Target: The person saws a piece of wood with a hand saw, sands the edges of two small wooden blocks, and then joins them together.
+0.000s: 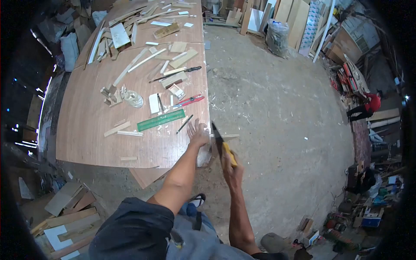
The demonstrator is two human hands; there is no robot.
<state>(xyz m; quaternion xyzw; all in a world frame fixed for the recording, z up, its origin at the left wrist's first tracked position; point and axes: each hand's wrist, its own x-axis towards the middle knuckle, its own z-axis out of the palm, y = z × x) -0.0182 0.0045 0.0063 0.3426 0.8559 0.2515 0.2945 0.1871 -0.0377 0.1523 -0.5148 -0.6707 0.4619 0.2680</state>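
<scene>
My left hand [198, 135] lies at the right edge of the wooden table [91, 138], palm down with fingers stretched out and apart. From beside it a thin wood strip [230, 136] juts past the edge; how much of the strip is under the palm is hidden. My right hand [233, 172] is wrapped round the yellow handle of a handsaw [218, 134]. The dark blade points up and left, close to the table edge and the strip. Near my left fingers are a dark pencil-like stick [184, 124] and a green strip [161, 120].
A red utility knife [189, 101], a glass jar [134, 99] and a long dark-handled tool [175, 74] lie farther up the table. Scrap wood [125, 34] is piled at its far end. A person in red [372, 104] is at the far right.
</scene>
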